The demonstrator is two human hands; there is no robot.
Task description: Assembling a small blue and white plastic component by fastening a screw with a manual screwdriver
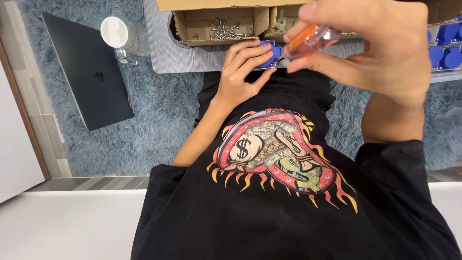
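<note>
My left hand (239,72) rests at the near edge of a grey board (192,58), its fingers holding down a small blue plastic part (273,52). My right hand (380,45) is raised close to the camera. It grips a screwdriver with a clear orange handle (313,38) that points down at the blue part. The screwdriver's tip is hidden behind the fingers. My black shirt with a printed picture (269,154) fills the lower half of the view.
An open cardboard box with several loose screws (219,26) stands just behind my left hand, with a second box (284,21) beside it. More blue parts (445,45) sit in a tray at the right edge. A glass jar with a white lid (120,36) and a shut dark laptop (86,72) lie on the blue shaggy rug at left.
</note>
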